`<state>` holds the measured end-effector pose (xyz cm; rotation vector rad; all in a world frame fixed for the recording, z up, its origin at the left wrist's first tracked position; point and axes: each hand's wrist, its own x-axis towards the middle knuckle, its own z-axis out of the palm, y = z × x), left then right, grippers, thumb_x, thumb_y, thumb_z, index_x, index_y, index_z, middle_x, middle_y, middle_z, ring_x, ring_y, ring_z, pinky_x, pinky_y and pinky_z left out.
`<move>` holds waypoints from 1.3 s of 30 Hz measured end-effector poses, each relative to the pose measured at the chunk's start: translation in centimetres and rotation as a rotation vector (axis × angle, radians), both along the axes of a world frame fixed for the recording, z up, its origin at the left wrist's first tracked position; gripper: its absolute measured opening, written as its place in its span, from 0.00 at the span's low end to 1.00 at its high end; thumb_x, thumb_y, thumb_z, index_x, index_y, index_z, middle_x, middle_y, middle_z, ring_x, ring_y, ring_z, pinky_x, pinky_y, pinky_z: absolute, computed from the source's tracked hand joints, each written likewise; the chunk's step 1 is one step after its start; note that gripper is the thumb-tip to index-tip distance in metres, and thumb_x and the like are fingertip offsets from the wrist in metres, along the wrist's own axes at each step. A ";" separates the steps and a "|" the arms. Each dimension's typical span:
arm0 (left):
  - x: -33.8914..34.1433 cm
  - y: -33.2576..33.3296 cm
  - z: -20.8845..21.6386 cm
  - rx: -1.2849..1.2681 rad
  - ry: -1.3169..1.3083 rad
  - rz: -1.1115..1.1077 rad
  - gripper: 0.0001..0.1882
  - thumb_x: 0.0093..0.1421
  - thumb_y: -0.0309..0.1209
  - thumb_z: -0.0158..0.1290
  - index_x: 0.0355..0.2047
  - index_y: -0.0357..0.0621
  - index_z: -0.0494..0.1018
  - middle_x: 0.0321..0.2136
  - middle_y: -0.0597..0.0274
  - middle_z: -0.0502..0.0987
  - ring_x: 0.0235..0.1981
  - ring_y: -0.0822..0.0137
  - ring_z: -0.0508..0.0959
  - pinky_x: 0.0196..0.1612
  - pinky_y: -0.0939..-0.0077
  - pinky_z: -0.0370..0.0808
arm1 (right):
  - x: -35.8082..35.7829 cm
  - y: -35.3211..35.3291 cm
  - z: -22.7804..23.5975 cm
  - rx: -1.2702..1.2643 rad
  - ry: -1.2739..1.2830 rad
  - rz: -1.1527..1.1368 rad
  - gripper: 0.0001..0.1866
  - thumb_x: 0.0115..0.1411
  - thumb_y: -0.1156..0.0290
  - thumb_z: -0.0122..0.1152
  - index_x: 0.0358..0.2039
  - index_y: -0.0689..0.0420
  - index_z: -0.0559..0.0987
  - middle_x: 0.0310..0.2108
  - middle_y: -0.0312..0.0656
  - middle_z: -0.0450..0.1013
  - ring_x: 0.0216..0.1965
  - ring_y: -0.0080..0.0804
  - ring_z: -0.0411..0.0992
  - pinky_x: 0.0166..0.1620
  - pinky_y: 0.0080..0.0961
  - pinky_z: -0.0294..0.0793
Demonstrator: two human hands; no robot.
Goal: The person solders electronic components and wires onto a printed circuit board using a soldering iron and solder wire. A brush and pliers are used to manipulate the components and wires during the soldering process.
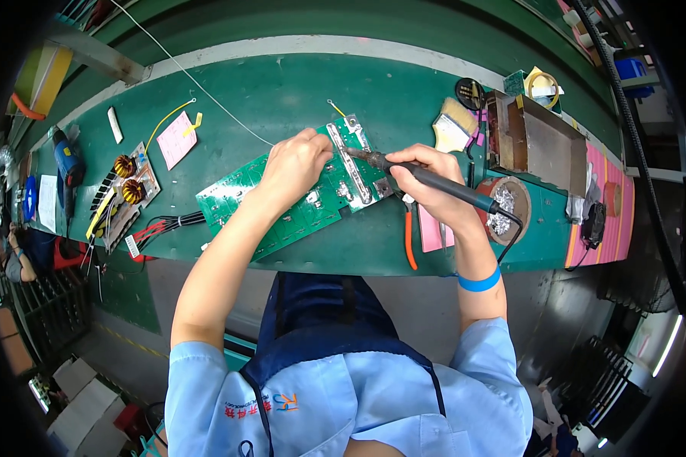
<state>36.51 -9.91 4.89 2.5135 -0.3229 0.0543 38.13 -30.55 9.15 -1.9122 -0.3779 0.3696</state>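
The green circuit board lies on the green table, in front of the person and partly under the left forearm. The right hand grips a soldering iron like a pen, its tip at the long metal strip on the board. The left hand is curled narrow just beside that strip; a thin pale wire runs down to it (whether the fingertips pinch the wire, I cannot tell). To work well here, it seems best to lay the tip flat on the strip and let the metal warm before feeding any wire. The left fingers look close to the heat, so a longer lead would be safer, and the cord should hang loose, clear of the round pot
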 end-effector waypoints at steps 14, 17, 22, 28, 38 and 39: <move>0.2 0.2 0.1 0.044 0.016 0.055 0.04 0.46 0.28 0.50 0.22 0.42 0.70 0.22 0.59 0.69 0.24 0.57 0.71 0.29 0.69 0.68 | 2.1 0.4 1.7 -0.159 0.108 0.074 0.12 0.44 0.67 0.54 0.26 0.62 0.75 0.17 0.34 0.67 0.20 0.14 0.61 0.22 0.14 0.60; -0.2 0.6 0.7 -0.061 0.066 0.091 0.03 0.46 0.26 0.49 0.22 0.39 0.69 0.23 0.57 0.69 0.25 0.57 0.71 0.29 0.69 0.68 | 1.6 0.5 1.6 -0.104 0.116 0.056 0.11 0.45 0.68 0.55 0.26 0.62 0.75 0.16 0.34 0.67 0.20 0.14 0.61 0.22 0.14 0.60; -1.9 0.7 2.3 -0.124 0.155 -0.074 0.03 0.46 0.22 0.47 0.23 0.37 0.69 0.24 0.54 0.69 0.26 0.57 0.71 0.29 0.70 0.68 | 1.8 0.2 1.3 -0.123 0.090 0.073 0.11 0.45 0.69 0.55 0.27 0.62 0.75 0.17 0.33 0.67 0.20 0.14 0.61 0.22 0.14 0.59; -4.0 -1.5 2.8 -0.234 0.282 -0.262 0.03 0.46 0.21 0.47 0.24 0.37 0.69 0.23 0.55 0.68 0.29 0.57 0.71 0.31 0.70 0.67 | 1.8 0.2 1.1 -0.061 0.096 0.059 0.10 0.45 0.69 0.55 0.26 0.61 0.75 0.16 0.33 0.67 0.19 0.13 0.61 0.21 0.13 0.58; -3.8 0.1 1.7 -0.069 0.128 -0.016 0.04 0.46 0.24 0.50 0.24 0.41 0.71 0.22 0.60 0.71 0.24 0.61 0.72 0.26 0.72 0.69 | -0.6 -0.1 -0.7 -0.054 -0.325 0.034 0.08 0.43 0.76 0.55 0.26 0.63 0.74 0.18 0.42 0.68 0.18 0.27 0.66 0.22 0.18 0.63; -3.7 0.2 1.6 -0.069 0.129 -0.016 0.04 0.46 0.24 0.50 0.24 0.41 0.71 0.22 0.60 0.71 0.24 0.61 0.72 0.26 0.72 0.69 | -0.8 -0.3 -1.0 -0.055 -0.324 0.034 0.08 0.43 0.76 0.55 0.26 0.63 0.74 0.18 0.42 0.68 0.18 0.27 0.66 0.22 0.18 0.63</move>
